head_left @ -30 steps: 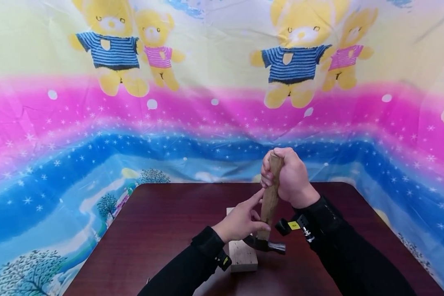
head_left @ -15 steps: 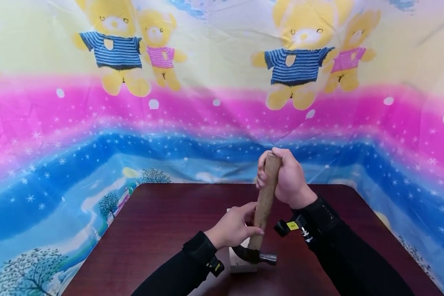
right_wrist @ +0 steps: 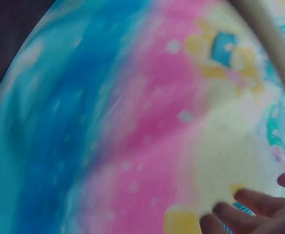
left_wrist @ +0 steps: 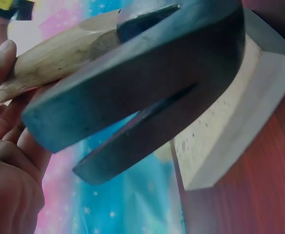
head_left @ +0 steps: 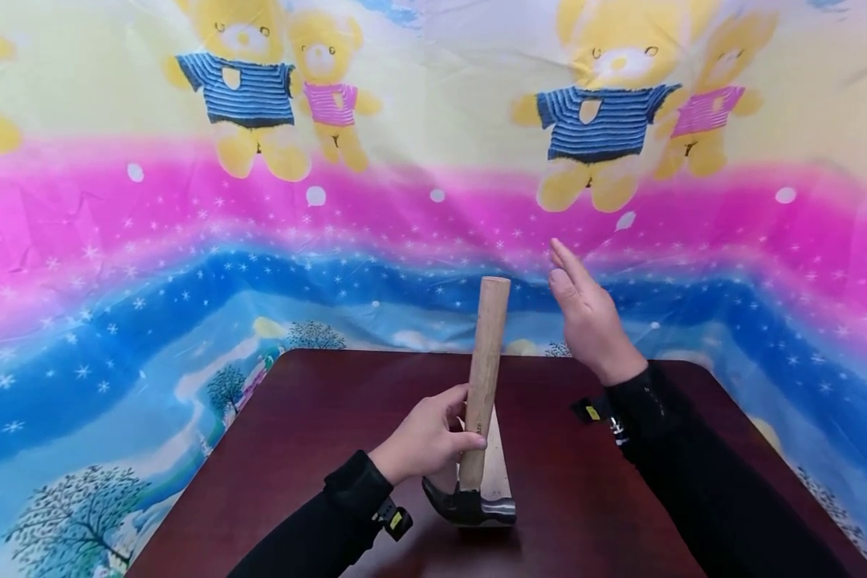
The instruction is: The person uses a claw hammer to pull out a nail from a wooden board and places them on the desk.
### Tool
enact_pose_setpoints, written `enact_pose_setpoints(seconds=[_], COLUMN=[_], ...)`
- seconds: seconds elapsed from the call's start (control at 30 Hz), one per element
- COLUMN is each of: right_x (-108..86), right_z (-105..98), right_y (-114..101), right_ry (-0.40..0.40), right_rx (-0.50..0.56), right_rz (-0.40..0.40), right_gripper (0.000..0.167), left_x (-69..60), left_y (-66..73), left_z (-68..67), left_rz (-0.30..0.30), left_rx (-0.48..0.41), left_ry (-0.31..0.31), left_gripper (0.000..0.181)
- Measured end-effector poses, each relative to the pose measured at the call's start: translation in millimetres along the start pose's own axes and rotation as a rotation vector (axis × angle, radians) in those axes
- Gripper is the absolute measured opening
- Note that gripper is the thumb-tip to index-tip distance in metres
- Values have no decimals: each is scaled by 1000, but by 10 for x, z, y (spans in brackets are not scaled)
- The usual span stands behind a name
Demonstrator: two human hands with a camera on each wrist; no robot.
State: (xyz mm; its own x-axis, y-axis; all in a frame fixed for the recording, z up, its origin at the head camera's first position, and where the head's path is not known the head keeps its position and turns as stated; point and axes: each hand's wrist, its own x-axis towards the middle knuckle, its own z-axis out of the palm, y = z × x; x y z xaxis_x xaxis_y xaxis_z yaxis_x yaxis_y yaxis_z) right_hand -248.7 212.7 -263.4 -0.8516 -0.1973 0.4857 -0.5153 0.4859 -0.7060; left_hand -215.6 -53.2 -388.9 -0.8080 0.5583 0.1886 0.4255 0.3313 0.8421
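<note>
A claw hammer [head_left: 487, 345] stands handle up in the head view, its metal head lowest. My left hand [head_left: 429, 429] holds the lower part of its wooden handle, thumb on the near side and fingers behind. Behind the hammer lies a pale wooden block [head_left: 498, 461], partly hidden by it. The left wrist view has the split claw [left_wrist: 132, 92] large in front, with small dark marks on the block [left_wrist: 205, 126] beyond. To the right of the handle, my right hand [head_left: 596, 325] is raised with straightened fingers, apart from the hammer and holding nothing.
The dark reddish-brown table [head_left: 318, 417] carries the block. Behind and around it hangs a curtain [head_left: 433, 201] printed with bears and snowflakes. A small camera is strapped to each wrist, over black sleeves [head_left: 311, 514].
My right hand has let go of the handle's top and moved away to the right. The hammer, still in my left hand, has shifted left and stands more upright.
</note>
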Motion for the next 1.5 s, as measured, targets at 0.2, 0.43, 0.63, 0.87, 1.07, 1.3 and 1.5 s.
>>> enact_pose_setpoints(seconds=[0.2, 0.43, 0.63, 0.87, 1.07, 1.3, 1.5], right_x=[153, 175, 115, 109, 114, 84, 52], right_z=[-125, -229, -286, -247, -221, -205, -180], right_y=[335, 870, 1176, 1237, 1255, 1347, 1377], right_ry=[57, 80, 98, 86, 75, 71, 64], right_rx=[-358, -607, -626, -603, -584, -565, -552], right_rz=[49, 74, 128, 155, 161, 191, 191], right_gripper=[74, 80, 81, 81, 79, 80, 78], left_x=[-131, -292, -450, -614, -696, -769, -807], left_y=[-103, -280, -428, -607, -734, -816, -860], left_z=[-127, -197, -219, -188, -139, -116, -119], left_rz=[-78, -168, -226, -297, -321, -349, -378], left_rx=[-37, -124, -173, -276, -341, -406, -418], left_ry=[27, 21, 12, -7, 10, 17, 15], left_gripper=[68, 64, 65, 61, 56, 46, 39])
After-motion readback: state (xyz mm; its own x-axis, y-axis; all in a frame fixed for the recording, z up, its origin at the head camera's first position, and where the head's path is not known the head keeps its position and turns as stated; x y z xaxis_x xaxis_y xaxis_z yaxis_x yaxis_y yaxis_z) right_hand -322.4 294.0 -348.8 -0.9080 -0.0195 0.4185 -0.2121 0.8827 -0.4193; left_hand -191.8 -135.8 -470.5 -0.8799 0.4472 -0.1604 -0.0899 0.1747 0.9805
